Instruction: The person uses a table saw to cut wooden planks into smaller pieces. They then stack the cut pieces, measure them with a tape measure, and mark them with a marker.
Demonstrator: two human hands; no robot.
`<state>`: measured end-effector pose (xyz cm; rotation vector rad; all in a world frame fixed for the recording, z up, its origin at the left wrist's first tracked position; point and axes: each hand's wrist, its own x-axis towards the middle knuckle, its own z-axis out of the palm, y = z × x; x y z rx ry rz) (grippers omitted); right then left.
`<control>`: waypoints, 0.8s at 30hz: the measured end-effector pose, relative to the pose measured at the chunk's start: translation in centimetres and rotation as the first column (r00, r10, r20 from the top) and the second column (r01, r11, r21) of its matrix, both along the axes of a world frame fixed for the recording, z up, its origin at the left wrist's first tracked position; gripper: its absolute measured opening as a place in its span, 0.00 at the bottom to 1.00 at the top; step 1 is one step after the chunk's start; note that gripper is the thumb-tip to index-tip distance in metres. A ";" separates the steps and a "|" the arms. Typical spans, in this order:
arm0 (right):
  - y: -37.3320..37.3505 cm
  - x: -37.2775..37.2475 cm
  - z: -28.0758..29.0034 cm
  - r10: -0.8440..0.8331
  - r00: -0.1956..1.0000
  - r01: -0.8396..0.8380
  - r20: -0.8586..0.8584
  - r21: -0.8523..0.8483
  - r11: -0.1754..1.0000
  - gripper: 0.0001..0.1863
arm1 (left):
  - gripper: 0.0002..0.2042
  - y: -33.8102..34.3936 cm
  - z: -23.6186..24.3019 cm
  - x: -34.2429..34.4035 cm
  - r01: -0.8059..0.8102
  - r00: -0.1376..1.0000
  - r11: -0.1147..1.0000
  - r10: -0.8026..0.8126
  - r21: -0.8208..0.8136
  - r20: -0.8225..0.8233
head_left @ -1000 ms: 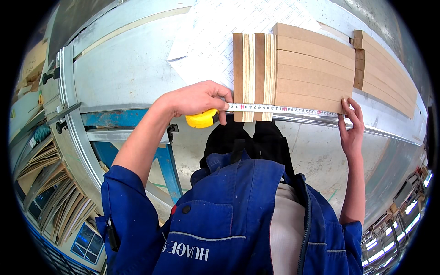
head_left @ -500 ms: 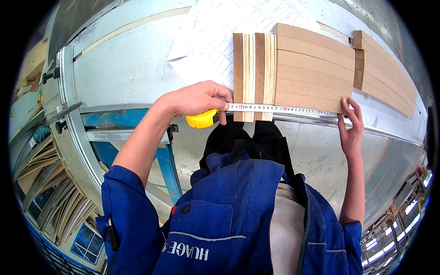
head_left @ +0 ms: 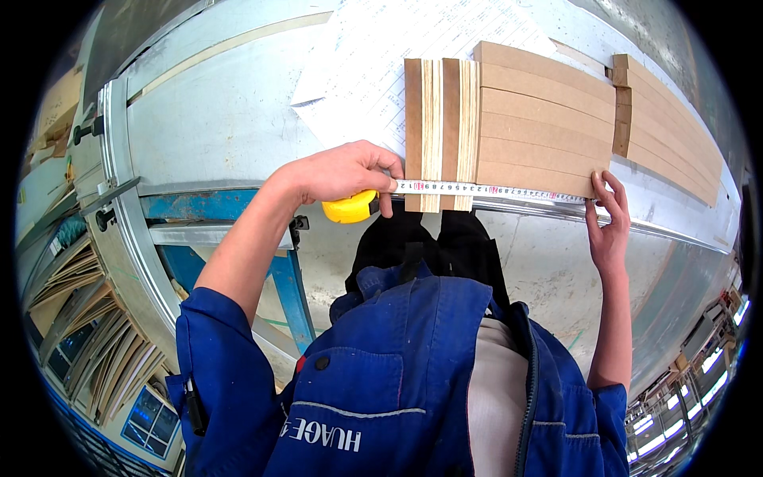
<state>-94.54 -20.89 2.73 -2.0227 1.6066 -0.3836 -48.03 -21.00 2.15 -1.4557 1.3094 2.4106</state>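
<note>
A yellow tape measure (head_left: 350, 208) has its white blade drawn out to the right, along the near ends of several wood pieces. My left hand (head_left: 347, 172) pinches the blade between thumb and fingers just beside the case. At the far end of the blade, my right hand (head_left: 610, 220) holds the tip at the corner of the brown board strips (head_left: 548, 119). To the left of these strips stand narrow plywood strips (head_left: 431, 131) on edge, alternating brown faces and pale layered edges. The blade passes across both groups.
Printed paper sheets (head_left: 362, 95) lie under and behind the wood on the pale metal worktable (head_left: 214, 103). More brown strips (head_left: 668, 119) sit at the right. A metal rail (head_left: 139, 199) with black knobs runs at the left. Offcuts (head_left: 107, 350) are stacked at lower left.
</note>
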 end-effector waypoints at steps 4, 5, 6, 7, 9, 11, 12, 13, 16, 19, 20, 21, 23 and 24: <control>0.0 0.0 0.0 0.003 1.000 -0.004 -0.003 -0.007 1.000 0.29 | 0.06 -0.1 0.1 0.0 -0.002 1.000 1.000 0.002 0.000 -0.008; 0.0 0.0 0.0 0.004 1.000 -0.004 -0.004 -0.009 1.000 0.29 | 0.06 -0.1 0.0 0.0 -0.006 1.000 1.000 0.006 0.003 -0.012; 0.0 0.0 -0.1 0.004 1.000 -0.004 -0.004 -0.009 1.000 0.29 | 0.06 0.0 0.0 0.0 -0.010 1.000 1.000 0.010 0.006 -0.014; 0.0 0.0 -0.1 0.004 1.000 -0.004 -0.003 -0.010 1.000 0.29 | 0.06 0.0 0.0 0.0 -0.011 1.000 1.000 0.011 0.006 -0.015; 0.0 0.0 -0.1 0.005 1.000 -0.005 0.003 -0.012 1.000 0.29 | 0.06 0.0 -0.1 0.0 -0.013 1.000 1.000 0.013 0.005 -0.017; 0.0 0.0 -0.1 0.007 1.000 -0.007 0.002 -0.010 1.000 0.29 | 0.06 0.0 0.2 -0.1 -0.006 1.000 1.000 0.006 0.005 -0.001; 0.0 0.0 -0.1 0.008 1.000 -0.008 -0.003 -0.008 1.000 0.29 | 0.06 -0.1 0.2 -0.1 -0.002 1.000 1.000 0.002 0.005 0.007; 0.0 0.0 -0.1 0.007 1.000 -0.007 -0.006 -0.007 1.000 0.29 | 0.06 -0.1 0.2 -0.1 -0.001 1.000 1.000 0.001 0.004 0.007; 0.0 -0.1 -0.1 0.004 1.000 -0.004 -0.008 -0.005 1.000 0.29 | 0.06 -0.1 0.2 -0.1 -0.001 1.000 1.000 0.001 0.003 0.009; 0.0 -0.1 -0.1 0.001 1.000 -0.001 -0.011 0.000 1.000 0.29 | 0.06 -0.1 0.3 -0.1 -0.002 1.000 1.000 0.002 0.002 0.007; 0.0 -0.1 -0.1 0.002 1.000 -0.002 -0.011 0.001 1.000 0.29 | 0.06 -0.1 0.2 0.0 -0.004 1.000 1.000 0.004 0.001 0.005; 0.0 -0.1 -0.2 0.002 1.000 -0.002 -0.009 0.000 1.000 0.28 | 0.06 -0.1 0.2 0.0 -0.005 1.000 1.000 0.005 0.000 0.002; 0.0 -0.1 -0.1 0.002 1.000 -0.002 -0.005 0.000 1.000 0.28 | 0.06 -0.1 0.3 -0.1 -0.006 1.000 1.000 0.006 0.004 0.003; 0.0 -0.1 -0.1 0.001 1.000 -0.001 -0.002 0.002 1.000 0.28 | 0.06 -0.1 0.3 -0.1 -0.007 1.000 1.000 0.007 0.007 0.004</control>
